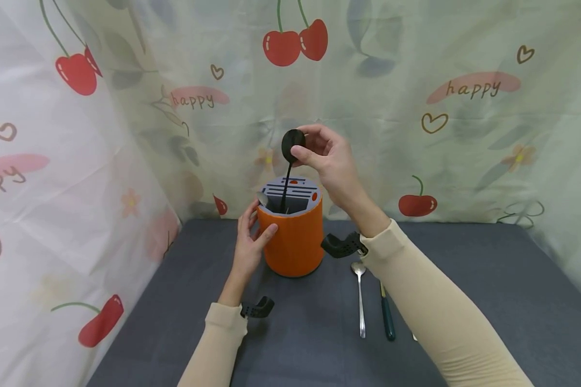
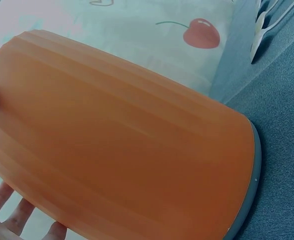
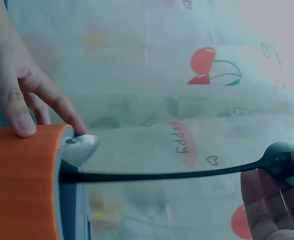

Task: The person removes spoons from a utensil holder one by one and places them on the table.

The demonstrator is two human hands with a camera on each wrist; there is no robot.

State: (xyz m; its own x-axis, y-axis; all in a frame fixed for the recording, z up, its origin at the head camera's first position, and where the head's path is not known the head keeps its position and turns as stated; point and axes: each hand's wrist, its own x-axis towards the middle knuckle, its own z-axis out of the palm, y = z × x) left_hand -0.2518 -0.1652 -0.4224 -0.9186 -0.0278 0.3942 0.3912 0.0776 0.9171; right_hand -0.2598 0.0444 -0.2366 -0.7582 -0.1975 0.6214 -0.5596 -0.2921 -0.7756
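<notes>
An orange knife-and-utensil holder stands upright on the table, its grey top cut with slots and a larger opening. My left hand grips it at the left side, thumb on the front and fingers round the back. Above it my right hand pinches a black spoon by the bowl. The spoon's handle points down, its lower end inside the large opening, as the right wrist view also shows. Beside that handle, the bowl of a silver spoon sticks out at the rim; the rest of it is hidden.
On the dark grey tabletop, right of the holder, lie a silver spoon and a utensil with a dark green handle, partly behind my right sleeve. A small pale tip shows beside the sleeve. Printed cloth hangs behind.
</notes>
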